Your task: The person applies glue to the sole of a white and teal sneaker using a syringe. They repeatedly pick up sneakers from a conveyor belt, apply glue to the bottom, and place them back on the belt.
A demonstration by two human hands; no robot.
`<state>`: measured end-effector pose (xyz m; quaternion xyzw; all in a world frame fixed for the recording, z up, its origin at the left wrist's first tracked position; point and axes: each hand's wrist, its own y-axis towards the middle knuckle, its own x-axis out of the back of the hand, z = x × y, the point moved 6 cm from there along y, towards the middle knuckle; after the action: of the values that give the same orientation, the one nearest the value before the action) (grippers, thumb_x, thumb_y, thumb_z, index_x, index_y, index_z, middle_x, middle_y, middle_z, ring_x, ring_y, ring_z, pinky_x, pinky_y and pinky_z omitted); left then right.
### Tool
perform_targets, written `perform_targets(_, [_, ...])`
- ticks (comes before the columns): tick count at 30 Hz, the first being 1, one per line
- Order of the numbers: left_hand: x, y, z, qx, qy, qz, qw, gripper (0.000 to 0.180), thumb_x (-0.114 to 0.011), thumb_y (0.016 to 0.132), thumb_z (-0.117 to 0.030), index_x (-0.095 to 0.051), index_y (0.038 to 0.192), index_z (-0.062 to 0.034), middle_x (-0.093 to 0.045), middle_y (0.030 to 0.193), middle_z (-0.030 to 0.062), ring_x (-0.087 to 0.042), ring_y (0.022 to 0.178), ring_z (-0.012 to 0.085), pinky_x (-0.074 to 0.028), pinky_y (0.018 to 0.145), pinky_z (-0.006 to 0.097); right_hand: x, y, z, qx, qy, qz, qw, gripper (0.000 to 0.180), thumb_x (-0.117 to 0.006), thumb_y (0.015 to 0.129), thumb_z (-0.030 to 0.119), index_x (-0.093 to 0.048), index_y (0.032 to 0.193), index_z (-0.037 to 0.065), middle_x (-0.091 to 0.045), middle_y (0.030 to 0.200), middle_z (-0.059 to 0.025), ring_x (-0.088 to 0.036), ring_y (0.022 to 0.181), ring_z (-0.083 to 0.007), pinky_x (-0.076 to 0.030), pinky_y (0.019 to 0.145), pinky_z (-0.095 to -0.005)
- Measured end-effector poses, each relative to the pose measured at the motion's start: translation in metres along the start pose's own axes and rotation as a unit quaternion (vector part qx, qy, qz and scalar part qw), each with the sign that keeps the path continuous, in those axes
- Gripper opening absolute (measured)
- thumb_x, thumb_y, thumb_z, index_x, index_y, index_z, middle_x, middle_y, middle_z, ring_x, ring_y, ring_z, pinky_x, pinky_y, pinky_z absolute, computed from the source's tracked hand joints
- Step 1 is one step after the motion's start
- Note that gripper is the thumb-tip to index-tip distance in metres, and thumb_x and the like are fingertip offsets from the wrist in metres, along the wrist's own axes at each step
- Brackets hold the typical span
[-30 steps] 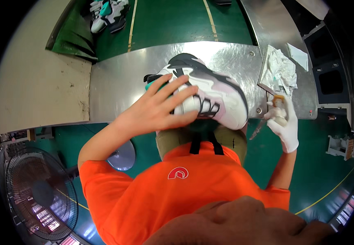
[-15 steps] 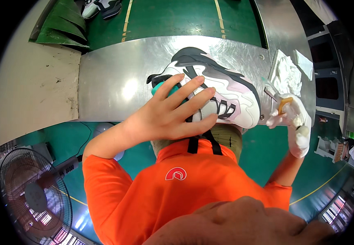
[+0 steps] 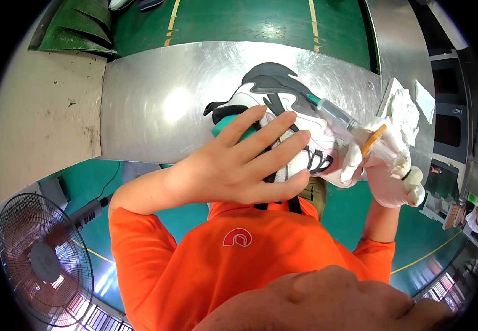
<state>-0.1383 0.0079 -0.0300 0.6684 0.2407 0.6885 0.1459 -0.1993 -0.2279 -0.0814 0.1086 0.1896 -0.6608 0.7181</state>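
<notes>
A white, grey and pale pink sneaker (image 3: 299,110) lies on its side on the metal bench, its dark sole edge facing away from me and a green piece inside its collar. My left hand (image 3: 250,160) rests flat over the tongue and laces, fingers spread. In my gloved right hand (image 3: 382,160) is a clear syringe (image 3: 335,113) with a green tip and an amber-coloured finger flange. That tip meets or hovers just over the shoe's side near the sole; contact is hard to tell. Part of the laces is hidden under my left hand.
Crumpled white cloth (image 3: 402,113) and a white sheet (image 3: 425,100) lie to the right on the metal bench (image 3: 139,105). Beyond it runs a green conveyor belt (image 3: 239,25) with shoes at the far left. A beige board (image 3: 57,105) borders the left; a fan (image 3: 46,259) stands lower left.
My right hand has brought the syringe leftward over the shoe, its tip now by the sole edge. The shoe and my left hand sit slightly further right in the picture.
</notes>
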Motion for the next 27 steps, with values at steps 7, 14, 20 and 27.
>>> perform_targets(7, [0.0,0.001,0.0,0.006,-0.004,-0.016,1.0,0.021,-0.066,0.084,-0.02,-0.056,0.102,-0.0275,-0.061,0.125,0.0063,-0.061,0.113,0.0279,-0.046,0.095,0.045,-0.008,0.002,0.005,-0.007,0.0,-0.039,0.999,0.121,-0.071,0.048,0.065,-0.04,0.137,-0.011,-0.054,0.132,-0.0215,-0.06,0.115,-0.0276,-0.048,0.095,-0.0373])
perform_targets(14, [0.001,0.0,0.0,0.008,-0.003,-0.008,1.0,0.021,-0.066,0.084,-0.02,-0.056,0.101,-0.0273,-0.061,0.125,0.0065,-0.062,0.113,0.029,-0.046,0.095,0.045,0.001,-0.006,0.003,-0.003,0.026,-0.024,0.999,0.117,-0.072,0.054,0.06,-0.037,0.141,-0.011,-0.051,0.138,-0.0238,-0.057,0.121,-0.0308,-0.047,0.098,-0.0404])
perform_targets(20, [0.0,0.0,0.0,0.005,-0.004,0.01,1.0,0.023,-0.066,0.083,-0.018,-0.056,0.102,-0.0273,-0.061,0.127,0.0068,-0.061,0.114,0.0302,-0.045,0.097,0.044,0.005,-0.009,0.012,0.027,0.043,0.003,0.999,0.111,-0.069,0.059,0.061,-0.041,0.139,-0.01,-0.052,0.136,-0.0239,-0.059,0.115,-0.0306,-0.049,0.093,-0.0407])
perform_targets(27, [0.003,0.005,0.001,0.008,-0.01,0.022,1.0,0.029,-0.067,0.081,-0.016,-0.059,0.106,-0.03,-0.064,0.125,0.007,-0.061,0.116,0.0305,-0.043,0.099,0.043,0.011,-0.017,0.022,0.037,0.039,-0.016,0.998,0.106,-0.067,0.062,0.062,-0.046,0.135,-0.01,-0.053,0.133,-0.0246,-0.062,0.106,-0.0304,-0.052,0.086,-0.0405])
